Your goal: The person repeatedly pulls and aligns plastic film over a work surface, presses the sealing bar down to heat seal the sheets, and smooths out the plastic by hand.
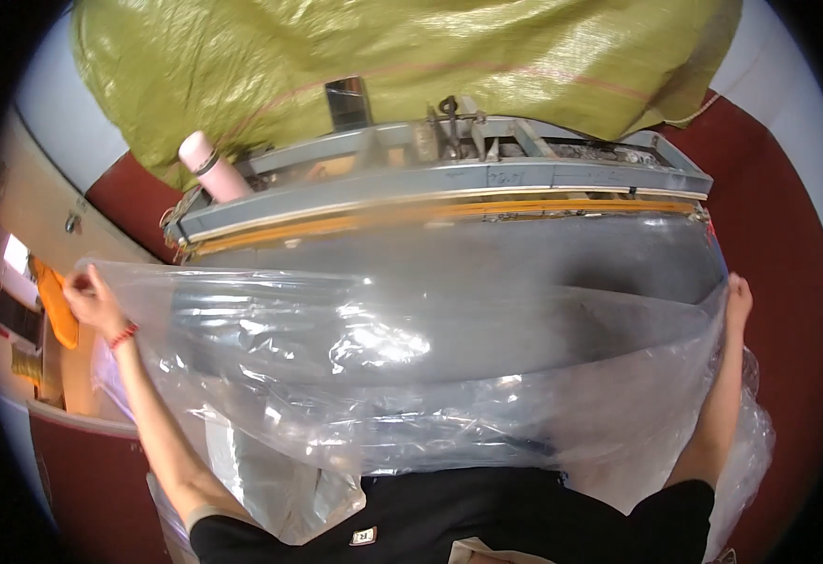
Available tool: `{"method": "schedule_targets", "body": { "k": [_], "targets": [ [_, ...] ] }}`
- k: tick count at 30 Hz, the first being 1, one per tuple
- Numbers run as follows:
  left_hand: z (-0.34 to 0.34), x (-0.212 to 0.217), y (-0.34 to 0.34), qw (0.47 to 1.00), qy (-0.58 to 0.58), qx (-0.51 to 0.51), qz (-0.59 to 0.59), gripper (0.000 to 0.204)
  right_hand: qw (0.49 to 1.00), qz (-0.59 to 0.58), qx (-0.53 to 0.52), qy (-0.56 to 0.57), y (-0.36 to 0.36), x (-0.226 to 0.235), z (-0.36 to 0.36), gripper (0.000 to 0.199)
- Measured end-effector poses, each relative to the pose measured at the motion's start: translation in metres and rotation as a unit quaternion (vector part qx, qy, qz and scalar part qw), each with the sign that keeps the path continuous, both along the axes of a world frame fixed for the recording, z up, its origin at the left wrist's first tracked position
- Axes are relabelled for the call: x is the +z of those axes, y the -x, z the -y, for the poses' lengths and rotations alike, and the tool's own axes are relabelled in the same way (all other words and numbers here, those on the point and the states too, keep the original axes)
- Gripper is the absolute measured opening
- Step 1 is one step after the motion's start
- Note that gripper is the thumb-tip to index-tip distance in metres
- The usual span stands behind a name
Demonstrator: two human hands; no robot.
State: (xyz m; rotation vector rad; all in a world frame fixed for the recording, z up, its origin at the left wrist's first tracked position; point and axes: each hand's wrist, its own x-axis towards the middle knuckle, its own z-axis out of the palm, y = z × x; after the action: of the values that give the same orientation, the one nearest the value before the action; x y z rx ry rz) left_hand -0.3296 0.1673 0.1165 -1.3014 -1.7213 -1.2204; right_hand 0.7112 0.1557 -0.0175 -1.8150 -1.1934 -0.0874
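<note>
A large sheet of clear plastic film (430, 404) stretches between my two arms, which are spread wide. At the far left, my left hand (96, 303) pinches the film's upper corner; a red bracelet circles that wrist. My right hand (738, 299) is closed on the opposite edge of the film, at the right end of the bench. The film sags in wrinkled, shiny folds toward my body and lies over part of a dark grey flat surface (487, 249). More film bunches beside my right forearm.
Behind the grey surface runs a long grey metal trough (562, 177) holding tools, with a pink bottle (214, 169) at its left end. An orange strip (336, 221) lies along its front. A dark phone-like slab (348, 103) rests against a yellow-green tarp (411, 47). An open doorway is at left.
</note>
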Motion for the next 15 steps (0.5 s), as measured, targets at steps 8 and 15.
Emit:
{"method": "schedule_targets", "body": {
  "k": [8, 15],
  "targets": [
    [-0.04, -0.17, 0.036, 0.897, 0.435, -0.039, 0.067, 0.046, 0.98, 0.059, -0.173, 0.08, 0.018, -0.026, -0.052, 0.032],
    [-0.055, -0.14, -0.014, 0.869, 0.472, 0.148, 0.019, 0.048, 0.956, 0.102, -0.274, 0.033, 0.03, -0.026, -0.059, 0.029]
  ]
}}
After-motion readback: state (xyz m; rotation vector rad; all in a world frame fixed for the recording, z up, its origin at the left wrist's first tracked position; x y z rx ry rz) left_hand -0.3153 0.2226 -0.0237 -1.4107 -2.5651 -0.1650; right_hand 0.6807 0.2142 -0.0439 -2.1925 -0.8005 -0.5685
